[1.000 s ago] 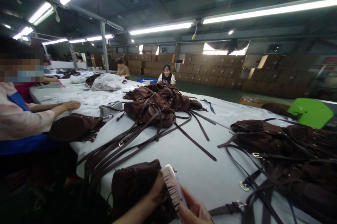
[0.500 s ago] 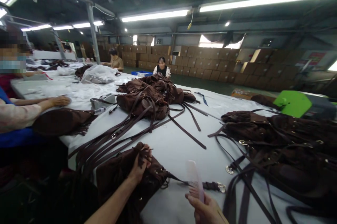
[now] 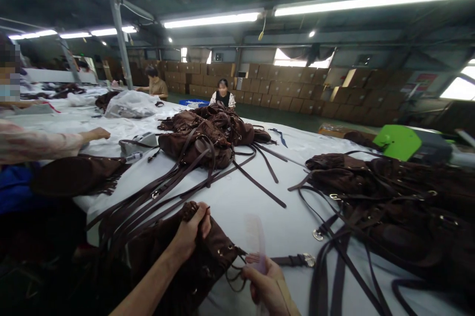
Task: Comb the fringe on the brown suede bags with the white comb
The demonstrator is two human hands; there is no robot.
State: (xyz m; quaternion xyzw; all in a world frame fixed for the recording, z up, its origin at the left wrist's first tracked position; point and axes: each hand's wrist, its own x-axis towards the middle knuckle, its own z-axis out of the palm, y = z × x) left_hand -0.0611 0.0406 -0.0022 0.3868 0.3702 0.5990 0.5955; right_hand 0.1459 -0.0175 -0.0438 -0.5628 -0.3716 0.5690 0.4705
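Near the table's front edge lies a dark brown bag (image 3: 215,261) with metal eyelets and thin cords. My left hand (image 3: 195,229) is closed on the bag's gathered upper part. In my right hand (image 3: 263,279) is a pale pink comb (image 3: 256,237), held upright, its top blurred by motion. The comb and right hand are just right of the bag's corded edge. A buckled strap (image 3: 293,260) extends to the right behind that hand. The lower part of the bag is dark and partly hidden by my left forearm.
Brown bags are heaped mid-table (image 3: 200,137), their long straps trailing forward. More bags (image 3: 404,217) lie at the right, before a green machine (image 3: 397,141). At the left, a person's arm (image 3: 89,137) reaches over another brown bag (image 3: 77,175). Two people are farther back.
My right hand and the comb have moved left, closer to the bag. My left hand has shifted slightly on the bag. The co-worker's hand at the left has moved, and the whole view has shifted a little.
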